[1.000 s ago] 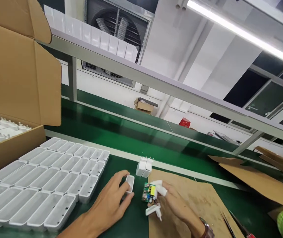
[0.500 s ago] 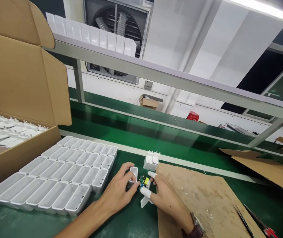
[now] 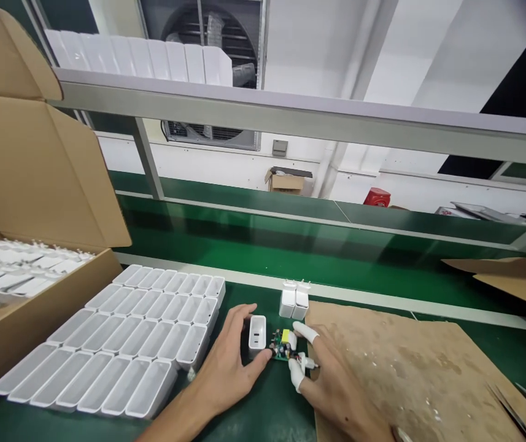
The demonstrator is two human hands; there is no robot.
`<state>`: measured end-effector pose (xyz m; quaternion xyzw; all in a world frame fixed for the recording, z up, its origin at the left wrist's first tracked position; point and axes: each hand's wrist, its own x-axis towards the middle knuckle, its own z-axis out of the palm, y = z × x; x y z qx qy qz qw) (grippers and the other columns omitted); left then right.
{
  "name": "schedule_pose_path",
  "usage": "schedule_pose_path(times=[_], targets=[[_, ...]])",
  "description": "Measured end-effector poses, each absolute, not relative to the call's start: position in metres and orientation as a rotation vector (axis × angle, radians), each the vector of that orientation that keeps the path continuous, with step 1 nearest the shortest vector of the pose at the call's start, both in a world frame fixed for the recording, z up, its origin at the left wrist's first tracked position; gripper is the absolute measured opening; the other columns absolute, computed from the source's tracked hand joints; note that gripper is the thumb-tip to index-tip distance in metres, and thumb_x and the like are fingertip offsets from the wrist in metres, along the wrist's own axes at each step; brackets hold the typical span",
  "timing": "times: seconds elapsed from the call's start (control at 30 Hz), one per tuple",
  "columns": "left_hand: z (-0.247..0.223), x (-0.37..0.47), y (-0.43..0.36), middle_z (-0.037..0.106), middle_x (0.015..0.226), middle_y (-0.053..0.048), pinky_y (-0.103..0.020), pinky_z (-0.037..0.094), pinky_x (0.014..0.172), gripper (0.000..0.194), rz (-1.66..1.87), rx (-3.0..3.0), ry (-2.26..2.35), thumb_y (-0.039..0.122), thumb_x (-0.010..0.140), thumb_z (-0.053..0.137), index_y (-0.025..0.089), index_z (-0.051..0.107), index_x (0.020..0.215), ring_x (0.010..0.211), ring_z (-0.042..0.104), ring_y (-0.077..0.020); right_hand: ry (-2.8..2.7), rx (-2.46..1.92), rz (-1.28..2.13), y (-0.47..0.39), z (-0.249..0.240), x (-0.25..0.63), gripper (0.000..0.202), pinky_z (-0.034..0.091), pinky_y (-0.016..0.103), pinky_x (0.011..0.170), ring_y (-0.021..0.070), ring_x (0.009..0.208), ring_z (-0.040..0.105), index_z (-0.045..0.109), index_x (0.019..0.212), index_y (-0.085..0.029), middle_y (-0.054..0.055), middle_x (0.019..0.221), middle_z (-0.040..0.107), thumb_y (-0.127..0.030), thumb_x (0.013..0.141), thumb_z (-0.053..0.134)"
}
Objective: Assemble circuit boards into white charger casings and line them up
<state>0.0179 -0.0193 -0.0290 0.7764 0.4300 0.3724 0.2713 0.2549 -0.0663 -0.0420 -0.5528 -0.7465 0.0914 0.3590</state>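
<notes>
Drawn from white case (image 3: 258, 325), left hand (image 3: 229, 363) spreads beside it; right hand (image 3: 329, 376) pinches board (image 3: 281, 351).

Your two bare arms reach in from the near edge. Your left forearm (image 3: 177, 410) slants far and to the right, and your left hand (image 3: 230, 362) shows its back, the thumb (image 3: 259, 364) and index finger (image 3: 243, 310) spread in a wide curve that opens right. Your right hand (image 3: 334, 380) angles far and to the left, facing it, fingers bent. White coverings (image 3: 306, 332) sheathe its thumb tip and one fingertip, which stand apart in a loose pinch. The two hands are close, not touching.
</notes>
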Motion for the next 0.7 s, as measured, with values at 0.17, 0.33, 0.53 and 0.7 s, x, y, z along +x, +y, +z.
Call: schedule_pose_path(times=[0.17,0.33,0.53,0.7], targets=[[-0.035,0.016,-0.017,0.042,0.155,-0.013,-0.059,0.036,0.124,0.086,0.893,1.967,1.048,0.012,0.086,0.059,0.031,0.020,0.160,0.146,0.045,-0.0309,-1.791,-1.262,0.091,-0.070,-0.026,0.257,0.055,0.060,0.048,0.096,0.0292,0.121,0.059,0.042,0.149,-0.029,0.012,0.132,0.057,-0.025,0.096,0.056],[-0.037,0.025,-0.018,0.051,0.141,-0.010,-0.056,0.045,0.114,0.086,0.915,1.945,1.219,0.022,0.086,0.070,0.030,0.024,0.158,0.128,0.055,-0.0298,-1.792,-1.182,-0.009,-0.071,-0.025,0.254,0.056,0.058,0.049,0.096,0.0304,0.122,0.056,0.042,0.149,-0.025,0.013,0.130,0.056,-0.023,0.096,0.058],[-0.024,0.024,-0.026,0.048,0.138,-0.009,-0.043,0.057,0.089,0.125,0.762,1.939,1.150,0.039,0.064,0.096,0.033,0.019,0.162,0.092,0.059,-0.0204,-1.751,-1.167,-0.117,-0.070,-0.022,0.255,0.057,0.059,0.047,0.092,0.0300,0.117,0.058,0.043,0.149,-0.024,0.013,0.127,0.059,-0.020,0.094,0.059],[-0.012,0.023,-0.030,0.063,0.118,-0.002,-0.038,0.055,0.088,0.085,0.518,2.033,0.917,0.029,0.070,0.093,0.032,0.051,0.145,0.094,0.061,-0.0224,-1.725,-1.202,-0.131,-0.069,-0.023,0.257,0.054,0.058,0.049,0.093,0.0303,0.118,0.059,0.044,0.148,-0.025,0.013,0.128,0.060,-0.024,0.095,0.058]])
